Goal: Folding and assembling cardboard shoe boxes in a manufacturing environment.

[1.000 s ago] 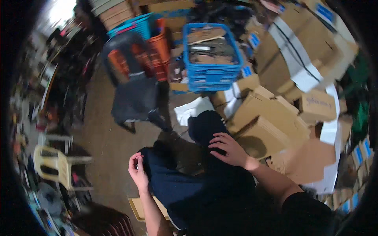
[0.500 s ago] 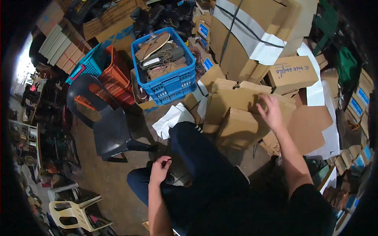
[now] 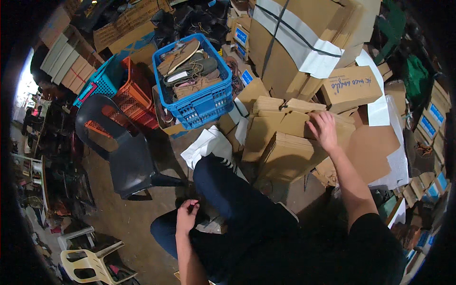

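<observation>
My right hand reaches over a stack of flattened brown cardboard pieces, its bent fingers apart and at the upper edge of the stack. Whether they touch a sheet is hard to tell. A smaller bundle of folded cardboard stands upright just in front, below that hand. My left hand hovers by my left knee, fingers loosely curled together, with nothing visible in them. White paper lies beyond my other knee.
A blue crate full of shoes stands ahead, near orange crates. The black plastic chair is at left, a cream chair lower left. Behind the stack are a large strapped cardboard bundle and a closed carton.
My right hand has come down slightly onto the cardboard's edge, its fingers closer to it. My left hand has dipped a little. The view has shifted slightly.
</observation>
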Available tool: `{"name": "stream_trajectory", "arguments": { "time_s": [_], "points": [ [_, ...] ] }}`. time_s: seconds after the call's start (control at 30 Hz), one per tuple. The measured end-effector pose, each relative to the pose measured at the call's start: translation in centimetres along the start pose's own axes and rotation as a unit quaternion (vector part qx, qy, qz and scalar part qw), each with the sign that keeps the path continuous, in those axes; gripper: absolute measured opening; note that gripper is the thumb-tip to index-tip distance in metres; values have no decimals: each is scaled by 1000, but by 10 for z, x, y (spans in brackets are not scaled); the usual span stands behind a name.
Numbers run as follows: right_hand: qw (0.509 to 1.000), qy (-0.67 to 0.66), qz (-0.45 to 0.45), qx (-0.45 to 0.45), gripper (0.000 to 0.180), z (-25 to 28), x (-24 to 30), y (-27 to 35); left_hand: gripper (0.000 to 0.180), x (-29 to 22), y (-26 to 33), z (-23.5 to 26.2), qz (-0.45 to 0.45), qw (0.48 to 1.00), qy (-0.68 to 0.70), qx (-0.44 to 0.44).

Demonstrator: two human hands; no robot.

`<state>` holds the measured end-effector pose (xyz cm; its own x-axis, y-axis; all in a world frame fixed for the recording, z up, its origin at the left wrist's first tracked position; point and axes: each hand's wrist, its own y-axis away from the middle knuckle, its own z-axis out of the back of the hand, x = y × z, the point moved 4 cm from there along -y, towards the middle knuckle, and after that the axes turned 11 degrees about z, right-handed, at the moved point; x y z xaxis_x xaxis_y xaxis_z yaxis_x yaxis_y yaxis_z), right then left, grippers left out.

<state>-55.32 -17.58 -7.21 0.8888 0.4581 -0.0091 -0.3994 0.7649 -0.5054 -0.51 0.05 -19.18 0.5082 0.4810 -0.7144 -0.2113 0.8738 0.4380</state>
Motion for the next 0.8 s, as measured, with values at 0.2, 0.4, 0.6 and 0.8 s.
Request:
{"name": "stream_trajectory", "arguments": {
  "time_s": [0.2, 0.4, 0.6, 0.8],
  "points": [
    [995, -94, -42, 18, 18, -4, -28, -27, 19, 0, -7, -5, -34, 999, -28, -10],
    [979, -150, -123, -61, 21, 57, -49, -63, 19, -13, -1, -3, -38, 999, -17, 2],
    [970, -164, -67, -164, 26, 149, -41, -133, 18, -6, -5, -4, -24, 999, -27, 0],
    [961, -125, 105, -225, 31, 237, 18, -210, 18, 5, -1, 2, -46, 999, 6, -27]
  ]
}}
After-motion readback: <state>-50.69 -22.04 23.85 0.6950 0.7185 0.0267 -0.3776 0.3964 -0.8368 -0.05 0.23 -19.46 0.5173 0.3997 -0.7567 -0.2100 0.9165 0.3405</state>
